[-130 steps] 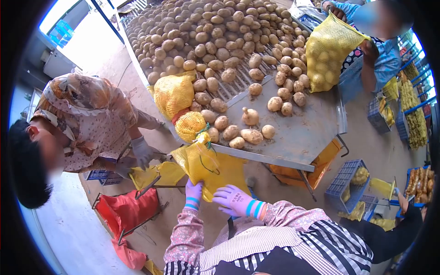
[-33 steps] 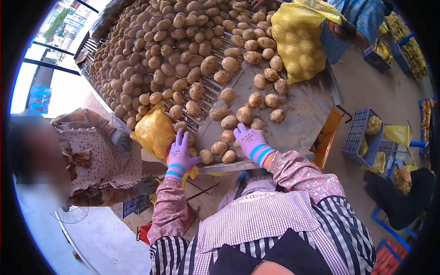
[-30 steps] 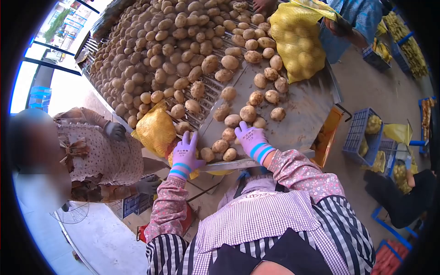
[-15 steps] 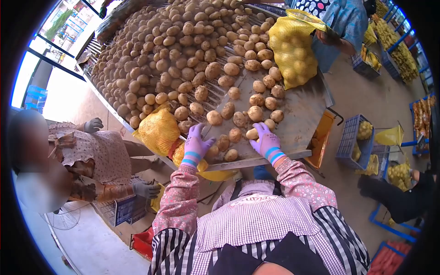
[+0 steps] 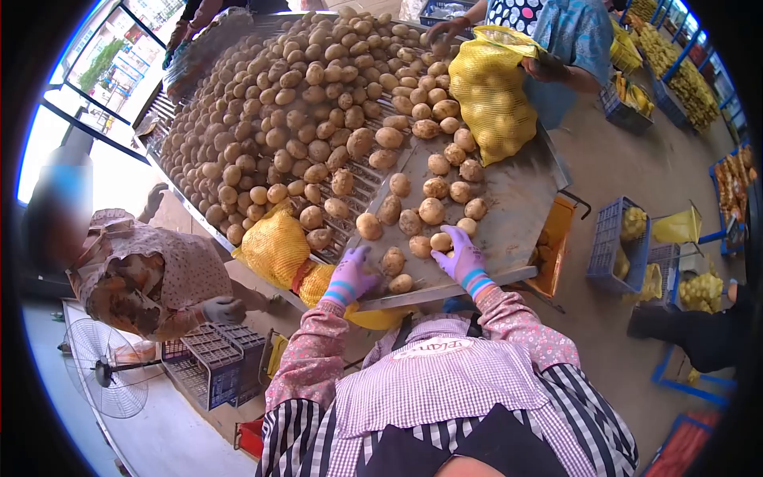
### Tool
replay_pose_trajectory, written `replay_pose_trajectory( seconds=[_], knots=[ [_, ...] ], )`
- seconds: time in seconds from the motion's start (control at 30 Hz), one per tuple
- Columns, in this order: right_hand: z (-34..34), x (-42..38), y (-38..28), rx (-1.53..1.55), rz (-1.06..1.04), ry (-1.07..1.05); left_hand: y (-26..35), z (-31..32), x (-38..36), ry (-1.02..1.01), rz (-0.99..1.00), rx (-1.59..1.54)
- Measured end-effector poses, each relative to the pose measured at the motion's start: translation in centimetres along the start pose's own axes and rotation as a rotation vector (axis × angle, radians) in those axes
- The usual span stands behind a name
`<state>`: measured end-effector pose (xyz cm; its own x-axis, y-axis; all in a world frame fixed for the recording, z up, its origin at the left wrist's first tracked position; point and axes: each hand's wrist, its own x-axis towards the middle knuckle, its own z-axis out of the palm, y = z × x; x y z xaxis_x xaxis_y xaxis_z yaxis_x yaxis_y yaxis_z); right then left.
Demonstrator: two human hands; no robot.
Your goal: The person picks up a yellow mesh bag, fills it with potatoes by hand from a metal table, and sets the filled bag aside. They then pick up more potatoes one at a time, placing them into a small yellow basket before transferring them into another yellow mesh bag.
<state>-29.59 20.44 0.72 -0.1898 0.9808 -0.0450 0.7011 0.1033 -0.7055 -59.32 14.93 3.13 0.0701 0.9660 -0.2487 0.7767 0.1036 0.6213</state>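
Note:
Both my hands wear purple gloves at the near edge of a metal sorting table (image 5: 517, 199). My left hand (image 5: 352, 274) is low over the edge beside a tied yellow mesh bag (image 5: 274, 242), its fingers apart, with no potato visible in it. To its right lie two loose potatoes (image 5: 393, 261), one nearer the edge. My right hand (image 5: 462, 256) has its thumb and fingers around a small potato (image 5: 441, 242). More loose potatoes (image 5: 431, 211) lie beyond my hands, and a big heap (image 5: 278, 119) covers the slatted part behind.
At the far right of the table a co-worker in blue holds a full yellow mesh bag (image 5: 493, 99). Another person in a dotted apron (image 5: 187, 270) stands at the left, near stacked crates (image 5: 214, 366) and a fan (image 5: 103, 372). An orange bin (image 5: 556, 238) and blue crates (image 5: 616, 246) are at right.
The potato by my left thumb no longer shows, and that hand sits slightly lower and farther right. The co-worker's hand now reaches onto the heap. The person at left has turned and lowered one gloved hand.

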Motion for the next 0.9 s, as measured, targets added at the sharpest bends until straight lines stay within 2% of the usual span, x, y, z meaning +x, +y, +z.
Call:
replay_pose_trajectory(
  seconds=[0.03,0.07,0.17,0.23,0.27,0.33,0.37,0.4,0.47,0.5,0.53,0.57,0.6,0.63,0.67,0.7,0.73,0.8,0.83,0.87,0.9],
  knots=[
    [-0.3,0.1,-0.2,0.041,0.015,-0.018,1.4,-1.3,0.8,0.085,-0.126,-0.049],
    [-0.4,0.3,-0.2,0.079,0.024,-0.028,0.5,-1.0,2.1,0.242,-0.166,-0.037],
    [-1.2,0.8,-0.5,0.052,0.034,-0.099,1.0,-1.4,6.2,0.241,-0.244,-0.049],
    [-1.4,1.4,-0.1,0.071,0.027,-0.169,3.0,-1.1,7.9,0.277,-0.145,-0.252],
    [-1.3,1.8,0.1,0.072,0.028,-0.167,4.0,-0.7,8.5,0.277,-0.143,-0.25],
    [-1.1,2.4,0.9,0.183,0.002,-0.144,6.8,0.6,9.1,0.616,0.221,-0.184],
    [-1.3,2.7,1.1,0.395,0.119,-0.218,8.2,0.9,8.8,0.616,0.234,-0.172],
    [-1.2,2.8,1.1,0.393,0.121,-0.222,10.5,0.4,7.7,0.444,0.137,-0.348],
    [-0.8,2.9,0.5,0.554,0.197,-0.057,10.6,3.1,6.8,0.244,0.052,-0.69],
    [-1.3,3.1,-0.7,0.69,0.255,-0.064,10.3,4.8,6.2,0.227,0.002,-0.764],
    [-1.2,3.4,-1.5,0.692,0.252,-0.063,11.5,5.1,5.8,0.209,-0.047,-0.837],
    [-1.2,3.7,-2.3,0.6,0.19,-0.04,12.5,4.9,4.9,0.124,-0.212,-1.051],
    [-1.3,4.0,-3.0,0.506,0.128,-0.017,12.5,4.8,4.9,0.127,-0.209,-1.05],
    [-1.8,4.1,-3.8,0.601,0.053,-0.144,12.4,4.7,4.9,0.105,-0.222,-1.281],
    [-1.7,4.4,-3.9,0.499,-0.149,-0.215,12.4,4.7,4.8,0.082,-0.233,-1.516],
    [-1.9,4.2,-4.6,0.443,-0.21,-0.265,12.1,5.1,4.9,0.175,-0.225,-1.53],
    [-2.9,4.2,-6.0,0.388,-0.273,-0.314,10.6,5.7,4.9,0.178,-0.23,-1.783],
    [-6.1,6.1,-8.2,0.715,-0.182,-0.703,7.8,6.5,3.8,0.123,-0.371,-2.146],
    [-7.2,7.5,-8.7,0.63,-0.129,-0.83,7.8,6.0,2.8,0.138,-0.374,-2.183],
    [-6.6,9.0,-8.4,0.745,-0.102,-0.901,7.9,5.7,2.4,0.156,-0.506,-2.359],
    [-7.1,11.0,-8.8,0.607,-0.17,-0.8,7.3,6.4,2.0,0.151,-0.398,-2.381]
  ],
)
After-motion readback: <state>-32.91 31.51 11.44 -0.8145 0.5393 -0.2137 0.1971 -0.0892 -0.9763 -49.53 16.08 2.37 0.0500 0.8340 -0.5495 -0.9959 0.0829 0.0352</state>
